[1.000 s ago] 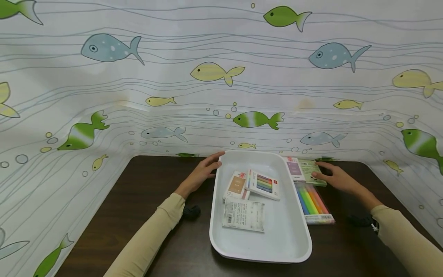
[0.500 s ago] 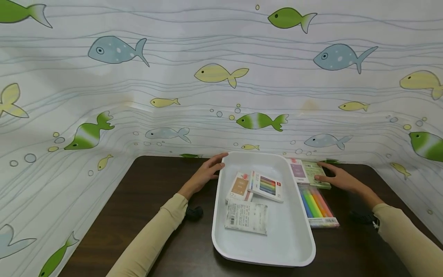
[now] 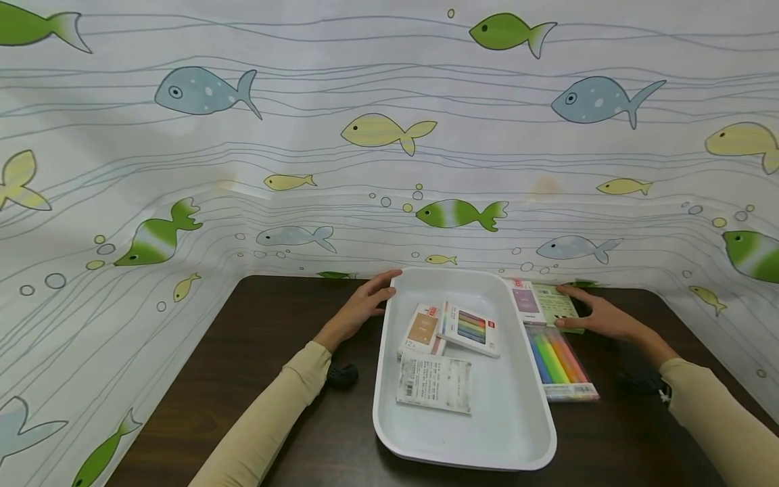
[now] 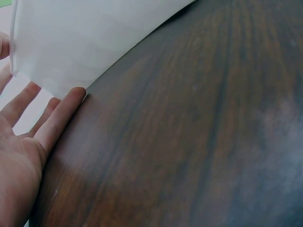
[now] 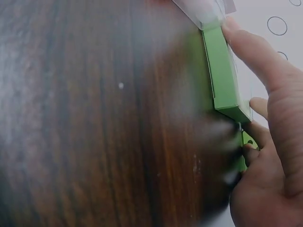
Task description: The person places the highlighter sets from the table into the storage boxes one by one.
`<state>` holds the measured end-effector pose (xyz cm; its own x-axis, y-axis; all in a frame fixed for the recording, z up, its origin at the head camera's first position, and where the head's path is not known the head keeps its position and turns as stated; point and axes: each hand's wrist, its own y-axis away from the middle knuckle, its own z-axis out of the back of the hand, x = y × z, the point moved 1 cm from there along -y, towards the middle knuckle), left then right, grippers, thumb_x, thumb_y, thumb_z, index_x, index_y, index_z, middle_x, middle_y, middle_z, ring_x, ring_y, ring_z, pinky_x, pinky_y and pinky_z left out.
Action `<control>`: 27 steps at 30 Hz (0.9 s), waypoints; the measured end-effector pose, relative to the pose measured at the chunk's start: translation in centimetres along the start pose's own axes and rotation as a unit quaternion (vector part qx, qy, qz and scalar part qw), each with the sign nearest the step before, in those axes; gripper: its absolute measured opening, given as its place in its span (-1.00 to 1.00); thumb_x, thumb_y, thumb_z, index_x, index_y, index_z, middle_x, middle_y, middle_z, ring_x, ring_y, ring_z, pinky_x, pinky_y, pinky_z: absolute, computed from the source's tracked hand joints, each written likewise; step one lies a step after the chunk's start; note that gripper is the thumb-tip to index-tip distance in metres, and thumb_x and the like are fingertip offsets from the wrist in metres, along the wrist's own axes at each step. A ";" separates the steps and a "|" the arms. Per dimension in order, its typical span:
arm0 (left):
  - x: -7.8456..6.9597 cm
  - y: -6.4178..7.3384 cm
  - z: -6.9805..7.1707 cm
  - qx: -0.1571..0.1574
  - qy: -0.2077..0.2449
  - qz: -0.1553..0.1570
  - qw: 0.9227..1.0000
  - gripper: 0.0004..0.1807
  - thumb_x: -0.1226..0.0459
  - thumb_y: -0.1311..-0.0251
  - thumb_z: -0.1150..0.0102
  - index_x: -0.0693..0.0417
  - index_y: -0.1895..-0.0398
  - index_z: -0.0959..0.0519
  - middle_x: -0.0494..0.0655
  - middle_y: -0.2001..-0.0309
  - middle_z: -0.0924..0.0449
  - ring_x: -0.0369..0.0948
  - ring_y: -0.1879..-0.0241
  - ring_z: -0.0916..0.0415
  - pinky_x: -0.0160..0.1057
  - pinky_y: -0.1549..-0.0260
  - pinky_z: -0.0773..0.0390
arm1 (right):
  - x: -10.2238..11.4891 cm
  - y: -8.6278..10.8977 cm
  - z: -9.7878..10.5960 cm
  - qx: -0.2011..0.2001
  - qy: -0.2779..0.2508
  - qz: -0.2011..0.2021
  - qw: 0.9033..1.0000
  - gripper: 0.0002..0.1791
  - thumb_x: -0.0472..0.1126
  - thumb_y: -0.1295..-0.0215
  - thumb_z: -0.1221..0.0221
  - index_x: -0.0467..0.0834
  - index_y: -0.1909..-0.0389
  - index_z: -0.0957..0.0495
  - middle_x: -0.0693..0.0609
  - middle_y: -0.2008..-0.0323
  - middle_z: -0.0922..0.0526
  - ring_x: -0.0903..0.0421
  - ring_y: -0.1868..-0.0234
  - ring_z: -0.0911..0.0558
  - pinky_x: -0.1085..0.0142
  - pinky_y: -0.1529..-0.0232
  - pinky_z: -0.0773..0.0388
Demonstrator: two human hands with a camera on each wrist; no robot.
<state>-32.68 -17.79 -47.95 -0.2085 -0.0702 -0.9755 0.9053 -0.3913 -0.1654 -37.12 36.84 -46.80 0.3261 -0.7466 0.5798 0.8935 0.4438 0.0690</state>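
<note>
In the head view a white plastic tray (image 3: 517,426) stands on the table. My left hand (image 3: 359,304) touches its far left corner; the left wrist view shows fairly straight fingers (image 4: 57,118) against the tray's outer wall. Inside the tray lie a box with a brown label (image 3: 421,328), a box with rainbow stripes (image 3: 468,328) and a pale packet with small print (image 3: 435,382). Right of the tray, my right hand (image 3: 599,318) holds a flat green box (image 3: 552,303) between thumb and fingers. The right wrist view shows the green box's side (image 5: 220,71) with the thumb at one end.
Beside the green box lies a box with a purple label (image 3: 526,302). Nearer me is a clear pack of rainbow-coloured pens (image 3: 560,362). The dark wooden table (image 3: 255,338) is bordered by a fish-patterned covering (image 3: 292,203) at the back and sides.
The whole head view has shifted slightly. My right thumb has moved a little lower along the green box, whose near end looks slightly shifted. The left hand stays at the tray's corner.
</note>
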 end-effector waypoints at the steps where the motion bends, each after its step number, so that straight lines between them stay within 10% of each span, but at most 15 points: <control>1: 0.0 0.1 0.0 0.000 0.001 0.001 1.000 -0.47 0.00 -0.56 -0.02 -0.40 -0.53 -0.30 -0.17 -0.51 -0.17 -0.06 -0.33 -0.37 0.21 -0.19 -0.44 | 0.0 0.0 0.0 -0.003 -0.001 -0.001 1.000 0.03 0.09 -0.32 -0.35 -0.09 -0.64 0.02 -0.48 -0.47 -0.04 -0.50 -0.27 -0.31 -0.51 -0.07 -0.27; 15: -0.3 0.1 0.1 -0.001 -0.003 0.001 1.000 -0.45 -0.04 -0.54 -0.04 -0.41 -0.53 -0.30 -0.23 -0.50 -0.16 -0.08 -0.32 -0.38 0.17 -0.17 -0.47 | 0.7 0.9 -0.6 -0.076 -0.025 0.014 0.997 0.16 0.06 -0.24 -0.44 -0.09 -0.66 0.10 -0.29 -0.59 0.17 -0.59 -0.41 -0.05 -0.51 -0.17 -0.16; 22: -0.1 0.0 0.3 -0.003 0.004 0.004 1.000 -0.47 -0.02 -0.54 -0.04 -0.42 -0.52 -0.31 -0.18 -0.52 -0.15 -0.06 -0.33 -0.38 0.14 -0.16 -0.48 | 1.4 1.4 -0.7 -0.121 -0.091 0.021 0.988 -0.01 -0.03 -0.34 -0.39 -0.15 -0.63 -0.04 -0.22 -0.59 0.05 -0.43 -0.40 -0.25 0.56 0.02 -0.47; 27: -0.1 0.0 0.2 -0.002 0.005 0.004 1.000 -0.47 -0.03 -0.54 -0.05 -0.43 -0.52 -0.31 -0.19 -0.52 -0.15 -0.05 -0.32 -0.39 0.14 -0.16 -0.48 | 1.5 1.8 -0.5 -0.152 -0.120 -0.013 0.981 -0.13 -0.02 -0.39 -0.35 -0.08 -0.60 -0.15 -0.26 -0.54 -0.09 -0.33 -0.33 -0.38 0.59 0.14 -0.47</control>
<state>-32.72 -17.99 -47.81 -0.1972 -0.0648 -0.9782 0.9082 -0.3878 -0.1574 -34.87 36.22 -46.22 0.2515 -0.6018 0.7580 0.9634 0.2306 -0.1366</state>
